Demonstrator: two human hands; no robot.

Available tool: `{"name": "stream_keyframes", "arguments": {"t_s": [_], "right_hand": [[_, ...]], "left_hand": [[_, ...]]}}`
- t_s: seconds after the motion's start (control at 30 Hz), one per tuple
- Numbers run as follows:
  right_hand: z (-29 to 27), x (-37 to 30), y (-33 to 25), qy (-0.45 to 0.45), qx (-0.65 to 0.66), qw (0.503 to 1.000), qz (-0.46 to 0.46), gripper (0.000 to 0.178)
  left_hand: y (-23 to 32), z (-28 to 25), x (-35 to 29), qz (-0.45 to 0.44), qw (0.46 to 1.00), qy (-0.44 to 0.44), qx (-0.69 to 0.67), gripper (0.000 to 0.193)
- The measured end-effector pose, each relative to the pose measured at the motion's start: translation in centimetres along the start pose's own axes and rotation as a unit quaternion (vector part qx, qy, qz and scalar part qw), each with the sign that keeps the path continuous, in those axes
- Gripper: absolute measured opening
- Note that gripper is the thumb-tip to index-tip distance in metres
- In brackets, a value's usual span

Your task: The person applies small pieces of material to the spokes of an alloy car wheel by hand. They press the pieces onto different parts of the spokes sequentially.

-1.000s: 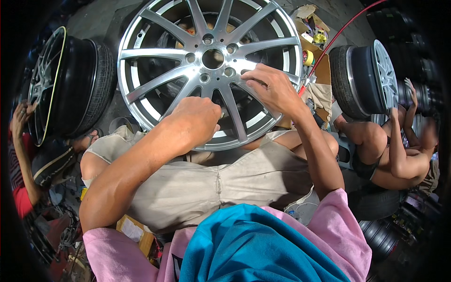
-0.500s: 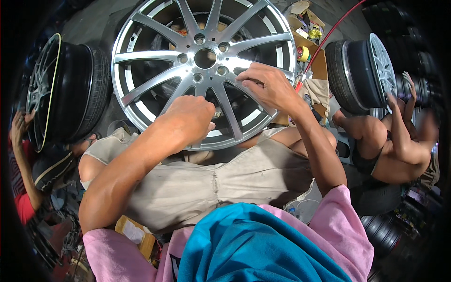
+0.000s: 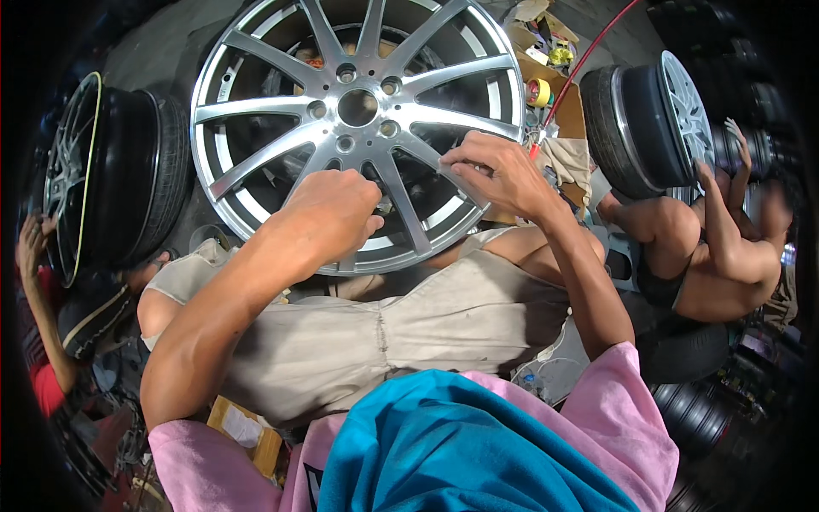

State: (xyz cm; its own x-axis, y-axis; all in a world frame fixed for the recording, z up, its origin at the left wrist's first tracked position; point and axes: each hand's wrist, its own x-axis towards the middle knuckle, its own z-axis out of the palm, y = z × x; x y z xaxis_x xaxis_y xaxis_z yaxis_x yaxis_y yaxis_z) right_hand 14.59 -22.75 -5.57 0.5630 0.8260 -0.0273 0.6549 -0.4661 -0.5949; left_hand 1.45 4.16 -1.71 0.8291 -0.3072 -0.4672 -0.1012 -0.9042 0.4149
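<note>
A silver multi-spoke alloy wheel [image 3: 252, 107] lies face up in front of my knees, its bolt holes ringing the round hub opening. Over its near left spokes is my left hand [image 3: 328, 213], closed in a fist with the back upward; whatever the fingers grip is hidden beneath. My right hand [image 3: 499, 175] is bent over a spoke on the near right side, close to the outer lip. Its thumb and fingers are pinched together, and a greyish patch under them is too unclear to name.
Left stands a tyre [image 3: 175, 162] beside an upright wheel; a person's hand [image 3: 34, 235] touches that wheel's face. Right, another person [image 3: 725, 247] sits by an upright wheel [image 3: 682, 102]. A cardboard box [image 3: 573, 107] with tape and a red hose [image 3: 589, 64] lie beyond my right hand.
My right hand has slid outward along the spoke toward the wheel's lip. My left fist keeps about the same place over the wheel. The whole view has shifted slightly.
</note>
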Motion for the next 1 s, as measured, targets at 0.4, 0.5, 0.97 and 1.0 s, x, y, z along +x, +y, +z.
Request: {"name": "stream_keyframes", "arguments": {"t_s": [0.4, 0.5, 0.97, 1.0], "right_hand": [[0.3, -0.4, 0.3, 0.021, -0.009, 0.999, -0.030, 0.012], [0.2, -1.6, 0.9, 0.013, -0.016, 0.999, -0.031, 0.012], [0.4, -4.3, 1.7, 0.035, -0.063, 0.996, -0.056, 0.008], [0.4, -4.1, 1.5, 0.030, -0.065, 0.995, -0.063, 0.008]], "left_hand": [[1.1, 1.9, 1.8, 0.070, 0.988, 0.134, -0.013, 0.023], [1.0, 2.1, 1.9, 0.065, 0.989, 0.134, -0.009, 0.024], [1.5, 2.5, 2.5, 0.071, 0.990, 0.120, -0.013, 0.029], [1.4, 2.6, 2.6, 0.071, 0.991, 0.114, -0.009, 0.030]]}}
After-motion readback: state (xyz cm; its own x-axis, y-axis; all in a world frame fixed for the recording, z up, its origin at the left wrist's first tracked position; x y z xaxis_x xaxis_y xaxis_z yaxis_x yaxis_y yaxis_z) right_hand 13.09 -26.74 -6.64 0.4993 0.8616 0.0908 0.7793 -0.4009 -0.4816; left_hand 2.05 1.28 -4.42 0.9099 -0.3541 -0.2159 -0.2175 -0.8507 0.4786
